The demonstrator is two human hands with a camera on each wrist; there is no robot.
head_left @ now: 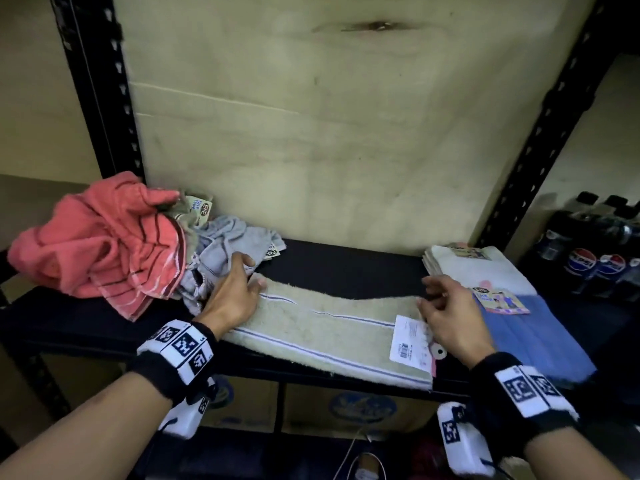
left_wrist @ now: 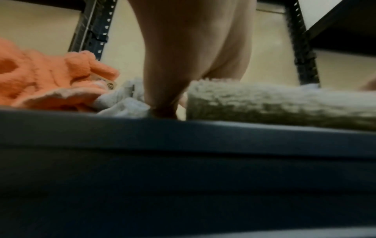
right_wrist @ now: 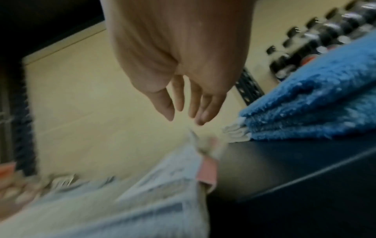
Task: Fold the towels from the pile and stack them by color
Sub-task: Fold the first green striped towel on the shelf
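Observation:
A beige towel (head_left: 322, 327) with thin blue stripes lies folded into a long strip on the black shelf (head_left: 346, 268). A white paper tag (head_left: 410, 341) sits on its right end. My left hand (head_left: 251, 271) rests at the strip's left end, thumb on the towel and fingers reaching onto the grey towel (head_left: 228, 244). In the left wrist view the left hand (left_wrist: 162, 104) comes down beside the beige towel's (left_wrist: 274, 103) end. My right hand (head_left: 429, 296) hovers over the right end; in the right wrist view the right hand (right_wrist: 183, 112) holds nothing, its fingers straight.
The pile at the left holds a coral striped towel (head_left: 97, 244) over grey and beige ones. A folded blue-and-white stack (head_left: 519, 327) with labels lies at the shelf's right. Black rack posts (head_left: 100, 98) flank the shelf. Cola bottles (head_left: 595, 251) stand to the right, cardboard boxes (head_left: 346, 407) below.

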